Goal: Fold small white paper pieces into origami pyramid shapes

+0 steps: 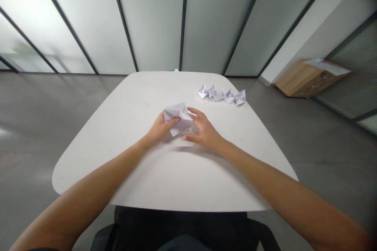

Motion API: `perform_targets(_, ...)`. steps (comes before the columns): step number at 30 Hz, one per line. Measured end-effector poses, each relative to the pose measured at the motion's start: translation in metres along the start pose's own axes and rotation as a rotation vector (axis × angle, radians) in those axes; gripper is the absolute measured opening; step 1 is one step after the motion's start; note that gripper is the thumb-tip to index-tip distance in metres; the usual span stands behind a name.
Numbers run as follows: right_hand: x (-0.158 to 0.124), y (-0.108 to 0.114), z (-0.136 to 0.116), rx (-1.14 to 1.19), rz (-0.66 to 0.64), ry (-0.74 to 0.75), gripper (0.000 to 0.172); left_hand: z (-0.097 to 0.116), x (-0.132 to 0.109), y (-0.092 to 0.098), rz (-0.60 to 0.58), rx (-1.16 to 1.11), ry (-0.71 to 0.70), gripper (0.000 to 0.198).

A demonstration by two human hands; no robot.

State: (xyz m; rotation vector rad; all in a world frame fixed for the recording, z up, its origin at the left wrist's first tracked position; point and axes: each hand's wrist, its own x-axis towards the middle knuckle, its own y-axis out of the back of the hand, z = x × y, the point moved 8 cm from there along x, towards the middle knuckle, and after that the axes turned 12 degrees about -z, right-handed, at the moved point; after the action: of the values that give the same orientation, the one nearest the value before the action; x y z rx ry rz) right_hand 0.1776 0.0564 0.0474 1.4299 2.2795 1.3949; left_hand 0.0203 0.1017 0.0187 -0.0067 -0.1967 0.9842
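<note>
A white folded paper piece (pixel 179 117) with pointed flaps is held above the middle of the table. My left hand (pixel 161 126) grips it from the left, the thumb laid across its front. Close by on the right is my right hand (pixel 204 128), its thumb and fingers spread apart around the paper's right side. Whether a right fingertip touches the paper I cannot tell. Several similar white folded paper shapes (pixel 219 94) stand in a row farther back on the right.
The white table (pixel 147 182) has rounded corners and narrows toward the back. Frosted glass panels (pixel 150 19) rise behind it. A wooden cabinet (pixel 306 80) is on the floor at the right. A black chair (pixel 179 225) shows at the front edge.
</note>
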Motion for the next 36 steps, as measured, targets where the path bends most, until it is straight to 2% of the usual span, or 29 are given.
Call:
perform_targets(2, 0.000, 0.000, -0.007, -0.090, 0.002, 0.021, 0.082, 0.006, -0.001, -0.002, -0.008, 0.120, -0.024, 0.043)
perform_targets(5, -0.001, 0.006, -0.014, -0.153, 0.091, 0.009, 0.054, 0.015, -0.002, -0.009, -0.065, 0.288, -0.076, 0.045)
perform_targets(7, -0.002, 0.010, -0.017, -0.185, 0.149, -0.006, 0.047, 0.018, -0.003, -0.014, -0.093, 0.318, -0.085, 0.048)
perform_targets(11, -0.004, 0.012, -0.020, -0.279, 0.171, -0.022, 0.048, 0.014, -0.006, -0.028, -0.208, 0.217, -0.028, 0.052)
perform_targets(15, -0.006, 0.020, -0.018, -0.396, 0.243, -0.064, 0.045, 0.019, -0.009, -0.042, -0.295, 0.051, -0.053, 0.049)
perform_targets(18, -0.008, 0.026, -0.019, -0.439, 0.300, -0.061, 0.043, 0.017, -0.007, -0.040, -0.245, -0.025, -0.062, 0.052)
perform_targets(22, -0.010, 0.037, -0.024, -0.390, 0.387, 0.015, 0.045, 0.010, -0.005, -0.033, -0.185, -0.048, -0.056, 0.054)
perform_targets(26, -0.013, 0.050, -0.022, -0.263, 0.484, 0.030, 0.043, 0.007, -0.005, -0.030, -0.197, 0.039, -0.011, 0.058)
perform_targets(29, -0.014, 0.055, -0.008, -0.068, 0.537, -0.043, 0.034, 0.003, -0.004, -0.026, -0.203, 0.144, 0.042, 0.062)
perform_targets(33, -0.013, 0.047, 0.032, 0.400, 0.547, -0.238, 0.026, 0.006, -0.002, -0.014, -0.148, 0.442, 0.000, 0.058)
perform_targets(36, -0.011, 0.037, 0.053, 0.726, 0.528, -0.317, 0.036, 0.014, -0.001, -0.009, -0.127, 0.732, -0.077, 0.053)
